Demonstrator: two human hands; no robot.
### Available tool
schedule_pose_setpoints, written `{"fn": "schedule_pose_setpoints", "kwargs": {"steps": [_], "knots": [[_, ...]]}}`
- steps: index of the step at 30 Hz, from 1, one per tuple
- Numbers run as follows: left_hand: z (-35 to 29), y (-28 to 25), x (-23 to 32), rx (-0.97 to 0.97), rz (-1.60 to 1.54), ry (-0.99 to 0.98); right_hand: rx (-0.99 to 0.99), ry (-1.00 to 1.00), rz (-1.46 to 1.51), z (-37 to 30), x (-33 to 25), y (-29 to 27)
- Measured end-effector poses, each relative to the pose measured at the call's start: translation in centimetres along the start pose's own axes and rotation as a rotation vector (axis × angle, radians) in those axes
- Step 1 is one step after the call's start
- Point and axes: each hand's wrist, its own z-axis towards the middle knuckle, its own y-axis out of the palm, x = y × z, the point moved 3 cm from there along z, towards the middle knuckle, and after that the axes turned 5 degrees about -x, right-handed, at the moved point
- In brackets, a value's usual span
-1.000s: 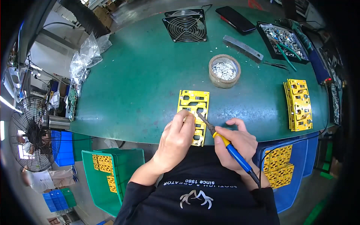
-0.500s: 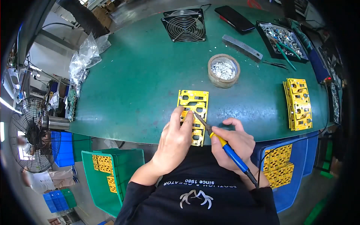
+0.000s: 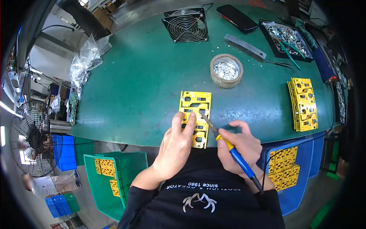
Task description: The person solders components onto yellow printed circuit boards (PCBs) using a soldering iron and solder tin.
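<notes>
A yellow circuit board panel (image 3: pixel 195 100) with dark cutouts lies at the table's near edge. My left hand (image 3: pixel 177 147) holds it down, two fingertips pressed on its middle and the other fingers curled out of sight. Wrapped round a blue and yellow soldering iron (image 3: pixel 240 161) is my right hand (image 3: pixel 239 149). The iron slants up and left, its tip over the panel's right side, close to my left fingertips. Whether the tip touches the panel, I cannot tell.
Beyond the panel stands a round pot (image 3: pixel 226 71) of silvery scraps. A small fan (image 3: pixel 185 26), a metal bar (image 3: pixel 245 47), tweezers (image 3: pixel 280 64) and a parts tray (image 3: pixel 286 38) sit farther back. Stacked yellow panels (image 3: pixel 304 105) stand right; green (image 3: pixel 131 164) and blue bins (image 3: pixel 299 183) flank me.
The soldering iron and my right hand have shifted slightly right and down. My left hand remains pressed on the panel, its fingertips a little lower.
</notes>
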Motion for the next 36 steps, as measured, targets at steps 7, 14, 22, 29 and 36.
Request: {"fn": "schedule_pose_setpoints", "kwargs": {"steps": [7,14,22,29,36], "knots": [[0.5,0.5,0.1,0.103,0.062,-0.037,0.086,0.014,-0.075,0.9,1.1,-1.9],[1.3,0.5,-0.2,0.205,0.041,0.02,0.038,0.083,-0.073,1.2,1.1,-2.5],[2.3,-0.3,-0.5,0.255,-0.141,0.098,0.006,-0.007,-0.022,0.7,0.6,-0.2],[2.3,-0.3,-0.6,0.25,-0.151,0.076,-0.016,-0.028,-0.023,1.0,0.6,0.3],[2.3,0.0,-0.9,0.246,-0.15,0.079,0.001,0.017,0.017,0.9,0.6,0.8]]}}
